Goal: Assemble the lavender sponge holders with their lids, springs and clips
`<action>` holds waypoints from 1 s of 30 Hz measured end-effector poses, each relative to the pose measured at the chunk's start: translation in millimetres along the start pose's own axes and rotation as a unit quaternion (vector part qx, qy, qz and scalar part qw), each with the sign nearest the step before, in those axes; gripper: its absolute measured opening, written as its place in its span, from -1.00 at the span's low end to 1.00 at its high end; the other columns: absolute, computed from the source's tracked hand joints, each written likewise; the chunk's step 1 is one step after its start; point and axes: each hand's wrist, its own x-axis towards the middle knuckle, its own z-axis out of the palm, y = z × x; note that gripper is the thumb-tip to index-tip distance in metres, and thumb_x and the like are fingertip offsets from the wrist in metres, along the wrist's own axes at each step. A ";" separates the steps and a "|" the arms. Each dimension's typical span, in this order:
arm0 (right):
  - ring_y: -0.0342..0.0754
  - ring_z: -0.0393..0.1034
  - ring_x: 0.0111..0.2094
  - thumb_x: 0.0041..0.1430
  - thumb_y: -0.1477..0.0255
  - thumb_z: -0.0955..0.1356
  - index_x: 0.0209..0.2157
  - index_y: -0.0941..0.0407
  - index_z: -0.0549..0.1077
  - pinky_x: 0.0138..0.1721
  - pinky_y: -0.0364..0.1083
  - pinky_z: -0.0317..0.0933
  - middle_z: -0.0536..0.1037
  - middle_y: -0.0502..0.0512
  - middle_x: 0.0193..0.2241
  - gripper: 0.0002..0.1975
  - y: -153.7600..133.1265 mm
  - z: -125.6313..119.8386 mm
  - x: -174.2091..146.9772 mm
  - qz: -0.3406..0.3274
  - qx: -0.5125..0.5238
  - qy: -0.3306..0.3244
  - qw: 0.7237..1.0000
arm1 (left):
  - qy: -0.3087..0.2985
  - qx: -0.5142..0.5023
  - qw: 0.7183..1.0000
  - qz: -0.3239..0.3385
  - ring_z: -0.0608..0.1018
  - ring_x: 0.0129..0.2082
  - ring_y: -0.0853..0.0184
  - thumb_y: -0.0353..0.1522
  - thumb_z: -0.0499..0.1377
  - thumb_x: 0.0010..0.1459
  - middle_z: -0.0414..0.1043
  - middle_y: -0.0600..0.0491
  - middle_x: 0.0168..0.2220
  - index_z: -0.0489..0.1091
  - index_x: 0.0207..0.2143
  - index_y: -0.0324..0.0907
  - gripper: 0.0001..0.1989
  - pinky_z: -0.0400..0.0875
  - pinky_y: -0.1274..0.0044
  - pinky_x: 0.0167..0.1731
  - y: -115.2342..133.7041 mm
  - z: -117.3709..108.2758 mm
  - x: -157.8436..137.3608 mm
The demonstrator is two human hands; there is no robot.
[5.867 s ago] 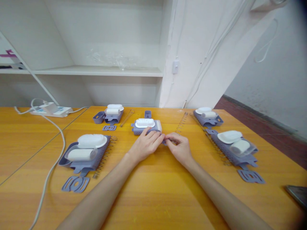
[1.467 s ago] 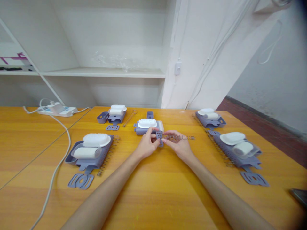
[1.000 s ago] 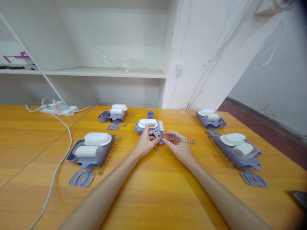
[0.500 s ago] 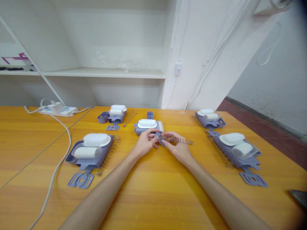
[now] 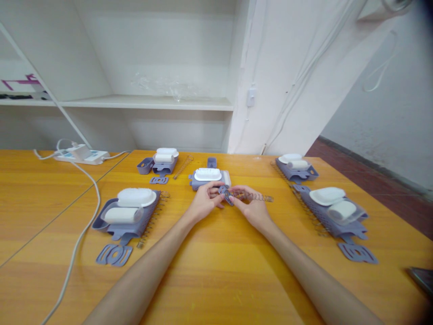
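Between my hands, at the middle of the table, is a flat grey-purple plate with cut-outs (image 5: 226, 194). My left hand (image 5: 207, 198) is closed on the plate's left side. My right hand (image 5: 251, 203) pinches a metal coil spring (image 5: 259, 197) where its end meets the plate, and the free end points right. Whether the spring is hooked into the plate cannot be made out behind the fingers. Just beyond my hands lies a grey-purple holder (image 5: 199, 185) with a white bristled brush head (image 5: 207, 174) on top and a clear-white cylinder (image 5: 226, 178) at its right.
Similar part sets stand at near left (image 5: 135, 216), far left (image 5: 165, 162), near right (image 5: 333, 212) and far right (image 5: 296, 167). A small cup (image 5: 211, 162) sits at the back. A white cable (image 5: 98, 203) runs down the left from a power strip (image 5: 83, 154). A dark object (image 5: 421, 277) lies at the right edge.
Both hands stay in place with the plate and spring. The plate has tilted slightly and the fingertips have shifted a little; everything else looks the same.
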 end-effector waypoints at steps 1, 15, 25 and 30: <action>0.00 0.44 -0.26 0.01 0.33 0.38 -0.26 0.08 0.45 -0.18 -0.01 0.32 0.55 0.09 -0.28 -0.77 -0.1 0.1 0.1 0.001 -0.001 0.000 1.000 | 0.001 0.000 1.000 -0.001 0.56 -0.39 0.31 -0.27 0.33 -0.12 0.49 -0.11 -0.24 0.30 -0.09 -0.27 -0.47 0.48 0.54 -0.50 -0.1 0.0 0.2; 0.01 0.43 -0.26 0.04 0.33 0.36 -0.25 0.07 0.47 -0.18 0.00 0.31 0.55 0.09 -0.27 -0.79 -0.6 -1.4 -3.6 -0.031 -0.091 0.030 0.995 | 0.021 -0.009 1.000 0.005 0.56 -0.37 0.33 -0.30 0.29 -0.07 0.49 -0.08 -0.24 0.27 -0.02 -0.27 -0.45 0.50 0.53 -0.46 -8.6 -1.3 4.1; 0.01 0.42 -0.25 0.04 0.39 0.34 -0.27 0.03 0.46 -0.18 -0.02 0.29 0.54 0.06 -0.28 -0.84 -2.1 1.6 -5.1 -0.105 -0.165 0.039 0.980 | 0.048 -0.006 0.999 0.022 0.57 -0.41 0.32 -0.30 0.26 -0.01 0.51 -0.05 -0.30 0.23 -0.02 -0.23 -0.51 0.51 0.50 -0.46 -10.1 -1.7 4.5; -0.02 0.41 -0.23 0.06 0.43 0.33 -0.26 0.03 0.46 -0.15 -0.04 0.28 0.54 0.06 -0.28 -0.84 -2.6 3.0 -6.7 -0.135 -0.177 0.028 0.974 | 0.067 0.000 0.998 0.005 0.58 -0.41 0.28 -0.27 0.25 0.00 0.53 -0.07 -0.31 0.21 -0.01 -0.23 -0.49 0.50 0.51 -0.49 -4.6 0.8 2.6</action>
